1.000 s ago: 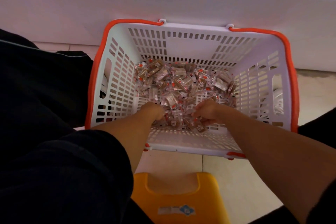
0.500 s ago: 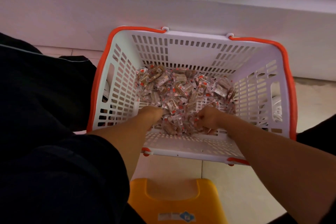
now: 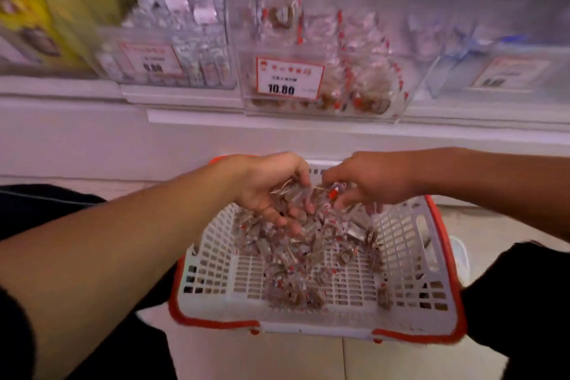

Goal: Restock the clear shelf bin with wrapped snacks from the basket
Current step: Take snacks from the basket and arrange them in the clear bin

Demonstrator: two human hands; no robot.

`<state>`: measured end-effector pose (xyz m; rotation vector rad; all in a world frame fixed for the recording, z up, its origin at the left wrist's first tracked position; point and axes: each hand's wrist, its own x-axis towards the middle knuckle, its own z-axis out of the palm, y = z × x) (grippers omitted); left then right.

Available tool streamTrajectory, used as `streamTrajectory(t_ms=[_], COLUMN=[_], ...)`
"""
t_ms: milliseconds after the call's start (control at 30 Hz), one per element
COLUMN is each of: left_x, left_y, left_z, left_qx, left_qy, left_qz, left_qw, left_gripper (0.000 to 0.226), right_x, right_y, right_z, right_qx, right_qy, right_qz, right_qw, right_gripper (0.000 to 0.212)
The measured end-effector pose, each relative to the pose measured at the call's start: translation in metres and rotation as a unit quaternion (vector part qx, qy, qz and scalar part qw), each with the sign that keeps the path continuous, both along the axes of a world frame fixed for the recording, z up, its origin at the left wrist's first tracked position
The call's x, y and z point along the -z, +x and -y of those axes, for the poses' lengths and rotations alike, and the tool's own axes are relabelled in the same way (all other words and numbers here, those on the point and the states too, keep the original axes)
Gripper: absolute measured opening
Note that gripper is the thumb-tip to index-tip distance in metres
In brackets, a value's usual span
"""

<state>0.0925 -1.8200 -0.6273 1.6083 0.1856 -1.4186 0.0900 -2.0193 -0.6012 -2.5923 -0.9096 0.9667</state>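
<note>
A white basket (image 3: pixel 216 259) with an orange rim sits on the floor, a pile of wrapped snacks (image 3: pixel 296 265) in clear and red wrappers on its bottom. Above the basket my left hand (image 3: pixel 268 185) and my right hand (image 3: pixel 373 182) are raised side by side, cupped together around a bunch of wrapped snacks (image 3: pixel 308 197). Some of these hang loose below my fingers. On the shelf above stands the clear shelf bin (image 3: pixel 364 83), partly filled with the same snacks and carrying a red-framed price tag (image 3: pixel 288 79) reading 10.80.
A second clear bin (image 3: pixel 172 49) of white-wrapped items stands left of the target bin, another clear bin (image 3: pixel 493 62) to its right. Yellow packages (image 3: pixel 37 3) are at the far left. My dark-clothed knees flank the basket on the tiled floor.
Both hands have risen out of the basket with a bunch of snacks between them. The view has tilted up, so the shelf and its bins now show; the yellow stool has left the view.
</note>
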Motion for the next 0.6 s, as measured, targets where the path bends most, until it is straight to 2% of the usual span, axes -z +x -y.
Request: streamTrajectory(t_ms=[67,133,267,333,500,600], left_x=[-0.046,-0.078,-0.112,-0.121,-0.125,-0.122], left_y=[-0.004,-0.01,-0.012,-0.011,-0.005,0.001], left_z=[-0.005,-0.01,-0.018,-0.02,-0.007,-0.003], left_qx=[0.023,0.024,-0.005,-0.013,-0.003,0.0], left_qy=[-0.026,-0.062,-0.156,-0.17,-0.149,-0.163], left_qz=[0.013,0.015,0.017,0.056,0.19,0.195], left_qw=[0.999,0.998,0.988,0.984,0.97,0.967], left_gripper=[0.044,0.048,0.049,0.047,0.009,0.023], right_x=[-0.039,-0.067,-0.095,-0.101,-0.106,-0.105], right_y=[-0.01,-0.017,-0.02,-0.017,-0.01,-0.011], right_z=[0.004,0.003,0.0,0.001,0.0,-0.001], right_qx=[0.017,0.043,0.147,0.173,0.233,0.227], right_qy=[0.062,0.137,0.271,0.302,0.356,0.353], right_qz=[-0.01,0.04,0.093,0.102,0.137,0.187], right_qw=[0.998,0.989,0.947,0.932,0.895,0.888], right_gripper=[0.026,0.024,0.028,0.029,0.049,0.049])
